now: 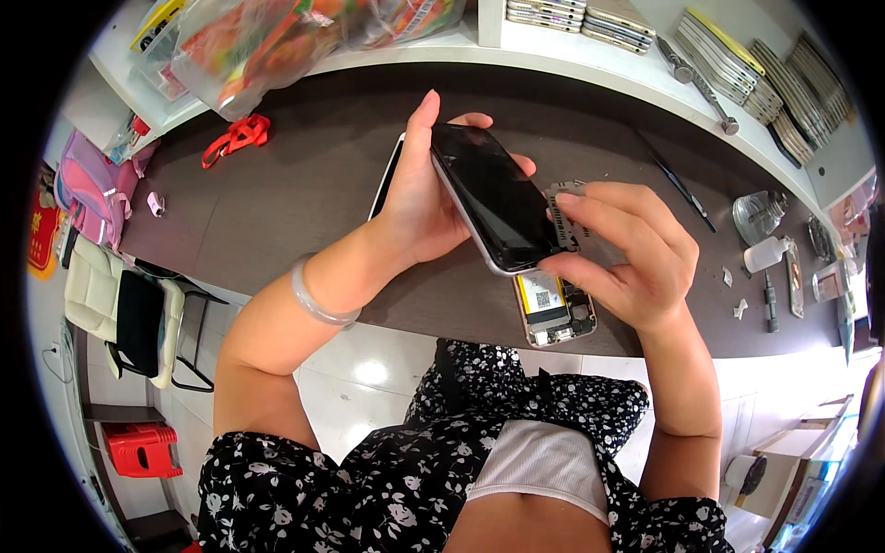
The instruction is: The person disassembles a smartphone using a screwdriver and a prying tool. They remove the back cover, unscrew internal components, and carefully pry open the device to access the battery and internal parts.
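Note:
My left hand [415, 207] holds a smartphone [489, 189] with a black glass front, tilted above the desk, its fingers wrapped around the far side. Between the fingers and thumb of my right hand [645, 253] is a thin grey metal plate with cut-outs [565, 230], held against the phone's right edge near its lower corner. Below them lies an opened phone [560, 311], its battery and circuit parts exposed; the held phone hides its upper part. A white-edged phone [384, 180] lies partly hidden behind my left hand.
On the dark desk [304, 198] are a red ribbon [237, 138] at left and thin black tweezers [682, 189] at right. Farther right stand a glass bottle [758, 217] and a white bottle [765, 254], near a small screwdriver [771, 304]. Stacked phone parts [724, 60] fill the shelf.

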